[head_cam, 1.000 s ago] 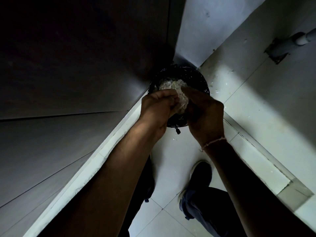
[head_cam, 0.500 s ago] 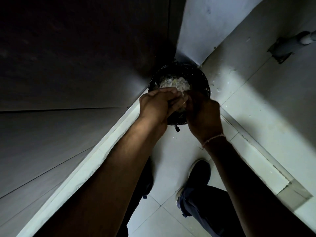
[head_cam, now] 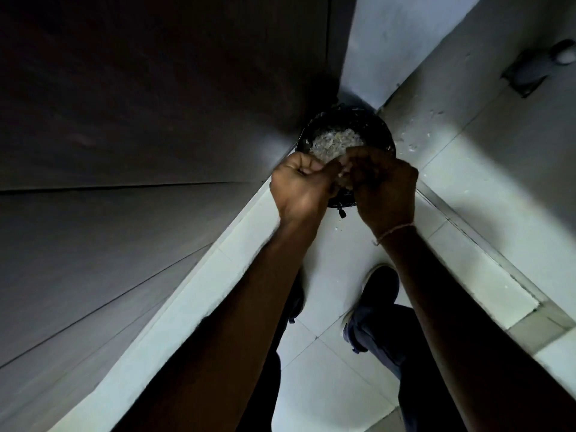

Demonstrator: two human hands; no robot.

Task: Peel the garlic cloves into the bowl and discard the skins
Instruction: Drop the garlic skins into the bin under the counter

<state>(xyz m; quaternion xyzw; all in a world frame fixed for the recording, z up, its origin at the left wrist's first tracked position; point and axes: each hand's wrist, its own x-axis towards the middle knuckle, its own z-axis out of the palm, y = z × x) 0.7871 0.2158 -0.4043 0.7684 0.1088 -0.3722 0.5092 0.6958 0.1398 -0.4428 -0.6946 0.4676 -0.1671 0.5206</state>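
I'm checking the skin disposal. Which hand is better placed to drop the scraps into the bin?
Probably the right hand: its fingertips pinch pale skins over the black bin's opening, while the left hand sits nearer the rim's edge.

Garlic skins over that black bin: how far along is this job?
Done: a pale heap of skins already fills the bin. In hand: the left hand and right hand meet above it. Left: flakes on the floor; no bowl is in view.
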